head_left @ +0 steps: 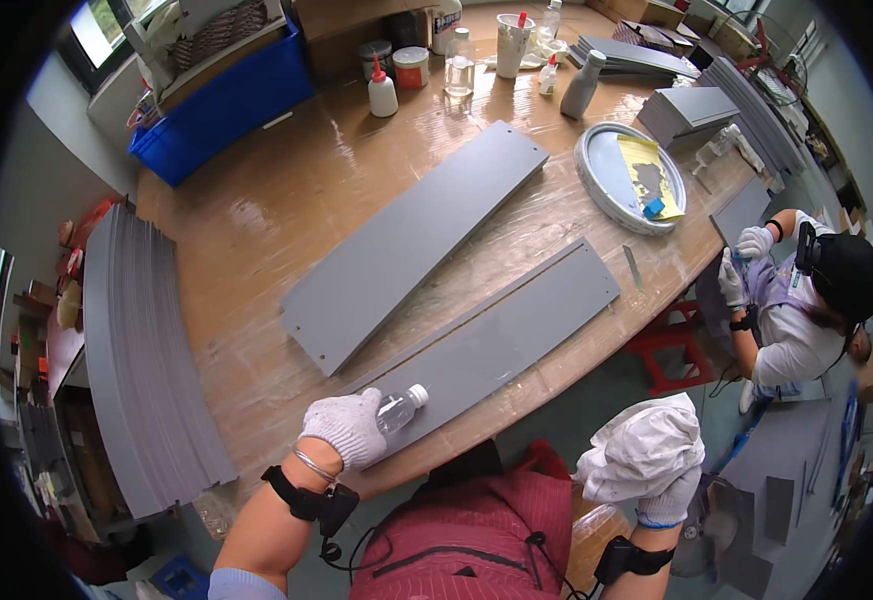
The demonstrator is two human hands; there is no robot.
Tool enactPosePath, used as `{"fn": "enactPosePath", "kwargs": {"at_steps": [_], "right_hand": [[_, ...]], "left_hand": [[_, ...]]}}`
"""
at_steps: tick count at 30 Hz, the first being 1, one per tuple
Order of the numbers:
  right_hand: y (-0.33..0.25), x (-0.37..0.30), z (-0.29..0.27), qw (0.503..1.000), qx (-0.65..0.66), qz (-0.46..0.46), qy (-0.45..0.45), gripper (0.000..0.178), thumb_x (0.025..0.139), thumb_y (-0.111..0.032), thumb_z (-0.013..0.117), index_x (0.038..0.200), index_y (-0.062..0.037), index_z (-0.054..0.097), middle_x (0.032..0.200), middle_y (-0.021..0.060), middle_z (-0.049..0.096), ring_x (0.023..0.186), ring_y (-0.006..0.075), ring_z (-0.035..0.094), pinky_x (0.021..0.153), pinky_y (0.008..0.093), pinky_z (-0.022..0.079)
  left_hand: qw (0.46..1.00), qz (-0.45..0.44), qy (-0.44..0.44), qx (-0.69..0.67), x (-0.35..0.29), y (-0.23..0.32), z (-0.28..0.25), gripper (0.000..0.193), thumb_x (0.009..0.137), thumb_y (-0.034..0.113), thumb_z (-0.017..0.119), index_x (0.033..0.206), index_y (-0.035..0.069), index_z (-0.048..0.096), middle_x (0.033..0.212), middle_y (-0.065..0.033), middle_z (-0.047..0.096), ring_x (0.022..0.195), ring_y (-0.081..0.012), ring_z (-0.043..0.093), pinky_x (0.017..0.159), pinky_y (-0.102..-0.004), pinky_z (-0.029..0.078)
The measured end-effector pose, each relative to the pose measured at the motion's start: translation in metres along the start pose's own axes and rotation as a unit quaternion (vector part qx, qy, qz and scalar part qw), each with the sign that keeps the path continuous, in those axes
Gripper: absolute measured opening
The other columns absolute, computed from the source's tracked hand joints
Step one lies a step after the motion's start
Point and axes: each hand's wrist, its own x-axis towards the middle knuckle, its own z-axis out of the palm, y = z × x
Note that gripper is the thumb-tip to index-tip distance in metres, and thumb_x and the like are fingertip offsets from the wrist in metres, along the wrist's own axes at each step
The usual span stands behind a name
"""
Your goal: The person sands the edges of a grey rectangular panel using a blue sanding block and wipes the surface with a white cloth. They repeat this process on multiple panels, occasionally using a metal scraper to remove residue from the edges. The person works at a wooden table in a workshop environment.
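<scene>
My left hand (342, 428), in a white knit glove, is closed around a clear plastic bottle (398, 409) with a white cap. The bottle lies tilted over the near end of a long grey panel (517, 335), its cap pointing to the right. My right hand (669, 502), also gloved, grips a crumpled white cloth (645, 447) off the table's near edge; the cloth hides most of its fingers. Behind the near panel, a second, wider grey panel (422, 240) with small holes at its ends lies diagonally on the table.
Stacked grey panels (142, 360) stand at the left. A round lid (602, 185) carries a yellow sheet and a blue piece. Bottles and tubs, including a red-tipped glue bottle (383, 95), line the back near a blue bin (227, 110). A co-worker (792, 300) works at the right.
</scene>
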Motion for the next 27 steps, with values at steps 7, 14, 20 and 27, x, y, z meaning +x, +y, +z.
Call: {"fn": "enactPosePath", "kwargs": {"at_steps": [7, 14, 20, 27], "right_hand": [[0.01, 0.044, 0.065, 0.98, -0.159, -0.081, -0.084, 0.044, 0.112, -0.031, 0.045, 0.144, -0.0024, 0.055, 0.14, 0.0132, 0.063, 0.124, 0.0256, 0.065, 0.107, 0.0423, 0.054], [0.02, 0.094, 0.146, 0.918, -0.305, -0.225, -0.112, 0.041, 0.104, -0.007, 0.061, 0.143, 0.0017, 0.054, 0.137, 0.0142, 0.063, 0.126, 0.0256, 0.064, 0.108, 0.0389, 0.052], [0.096, 0.146, 0.156, 0.557, -0.711, -0.391, -0.178, 0.049, 0.08, -0.009, 0.076, 0.128, -0.0078, 0.07, 0.131, 0.0168, 0.065, 0.124, 0.0417, 0.06, 0.105, 0.0496, 0.05], [0.201, 0.064, 0.17, 0.454, -0.751, -0.376, -0.298, 0.035, 0.076, -0.028, 0.078, 0.107, -0.0143, 0.075, 0.107, 0.0114, 0.064, 0.105, 0.0396, 0.062, 0.094, 0.0547, 0.049]], "left_hand": [[0.994, 0.041, 0.059, -0.081, -0.022, -0.054, 0.039, 0.056, 0.078, 0.039, 0.077, 0.123, 0.009, 0.065, 0.104, -0.0171, 0.075, 0.098, -0.0347, 0.074, 0.087, -0.0433, 0.058], [0.7, -0.002, 0.347, -0.624, -0.043, -0.131, 0.106, 0.076, 0.07, -0.002, 0.079, 0.14, 0.009, 0.053, 0.136, -0.0081, 0.064, 0.124, -0.0246, 0.062, 0.103, -0.0402, 0.054], [0.491, -0.081, 0.504, -0.706, -0.025, -0.168, 0.15, 0.082, 0.073, -0.01, 0.079, 0.146, 0.01, 0.048, 0.139, -0.0083, 0.059, 0.128, -0.0246, 0.059, 0.105, -0.0388, 0.056], [0.452, -0.189, 0.499, -0.715, -0.02, -0.14, 0.203, 0.063, 0.083, -0.01, 0.076, 0.139, 0.005, 0.051, 0.133, -0.0119, 0.061, 0.12, -0.0197, 0.061, 0.098, -0.032, 0.057]]}}
